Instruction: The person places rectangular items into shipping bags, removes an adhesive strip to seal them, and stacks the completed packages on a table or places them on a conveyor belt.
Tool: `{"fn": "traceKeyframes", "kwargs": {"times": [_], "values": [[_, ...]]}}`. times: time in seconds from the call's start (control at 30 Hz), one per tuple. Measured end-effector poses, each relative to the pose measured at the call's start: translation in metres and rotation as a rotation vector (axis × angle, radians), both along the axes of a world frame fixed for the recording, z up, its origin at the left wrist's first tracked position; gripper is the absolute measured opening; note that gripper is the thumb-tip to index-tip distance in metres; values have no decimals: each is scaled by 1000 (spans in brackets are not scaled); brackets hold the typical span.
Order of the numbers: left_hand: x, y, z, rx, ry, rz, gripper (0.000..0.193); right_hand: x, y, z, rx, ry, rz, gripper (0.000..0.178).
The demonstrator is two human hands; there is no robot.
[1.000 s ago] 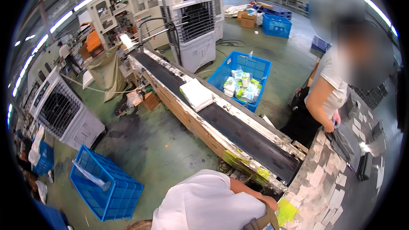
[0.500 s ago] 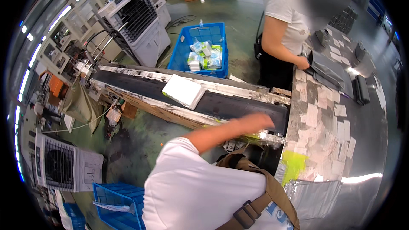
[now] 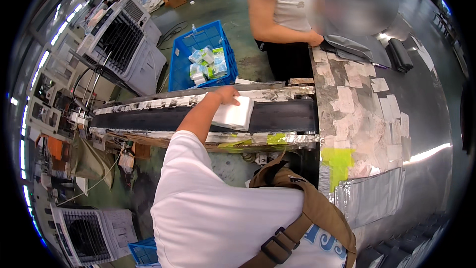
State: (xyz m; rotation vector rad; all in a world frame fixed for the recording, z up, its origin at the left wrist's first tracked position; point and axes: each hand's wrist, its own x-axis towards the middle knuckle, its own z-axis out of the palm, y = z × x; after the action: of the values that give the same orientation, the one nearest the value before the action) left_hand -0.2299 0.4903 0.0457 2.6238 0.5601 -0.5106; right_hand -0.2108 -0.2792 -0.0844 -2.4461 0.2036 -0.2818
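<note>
My left arm reaches out over a black conveyor belt [image 3: 285, 114]. At its end my left hand [image 3: 227, 95] grips the far left edge of a white, block-shaped packet [image 3: 234, 115], with fingers bent over its top. The packet lies flat on the belt; its wrapping looks smooth and slightly shiny. Part of its left side is covered by my hand and wrist. My right hand is out of the picture.
A metal worktable [image 3: 367, 119] patched with paper and tape adjoins the belt's right end. Across it, a person [image 3: 277, 15] holds a grey bag [image 3: 349, 47]. Beyond the belt stands a blue crate [image 3: 225, 52] of packets. Air coolers [image 3: 116, 44] stand left.
My left hand has swung left from the belt's right end onto the white packet and taken hold of it. My view has turned, and the packet sits farther right along the belt.
</note>
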Motion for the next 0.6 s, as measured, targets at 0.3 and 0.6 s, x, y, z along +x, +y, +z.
{"fn": "traceKeyframes", "kwargs": {"times": [0.3, 0.6], "values": [[105, -70, 13, -495, -539, 364, 32, -48, -55, -16, -1, -85, -232, 21], [219, -320, 37, -1178, -815, 366, 14, 68, 124, 167, 518, -175, 443, 49]]}}
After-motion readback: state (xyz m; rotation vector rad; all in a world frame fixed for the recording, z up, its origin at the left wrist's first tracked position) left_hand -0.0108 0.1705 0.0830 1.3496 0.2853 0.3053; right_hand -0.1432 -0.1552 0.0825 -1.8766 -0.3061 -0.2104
